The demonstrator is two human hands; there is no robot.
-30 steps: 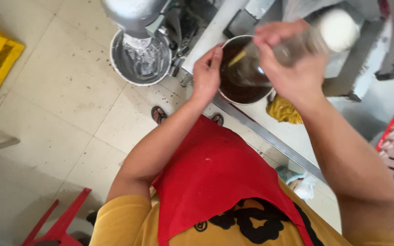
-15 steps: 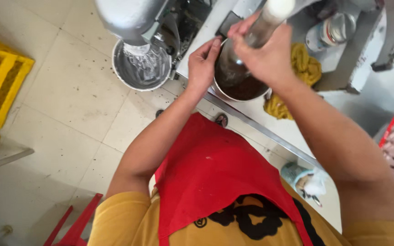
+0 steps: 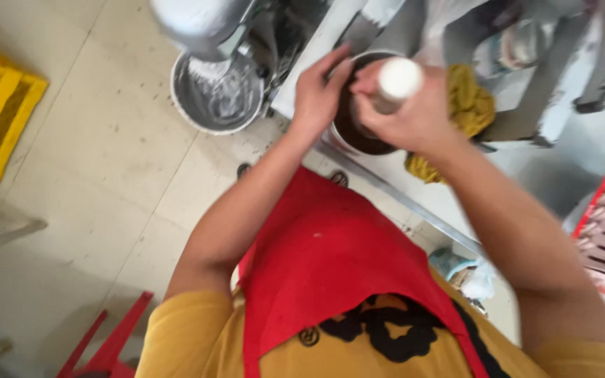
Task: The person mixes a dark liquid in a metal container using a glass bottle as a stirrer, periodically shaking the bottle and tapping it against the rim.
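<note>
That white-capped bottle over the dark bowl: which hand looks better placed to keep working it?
The right hand, probably. It is wrapped around the white-capped bottle, which points down into the metal bowl. The left hand rests on the bowl's rim, so it looks better suited to steadying.

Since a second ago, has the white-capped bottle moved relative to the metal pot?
Yes. The bottle in the right hand swung from lying out to the pot's right to standing over the pot, cap toward the camera.
</note>
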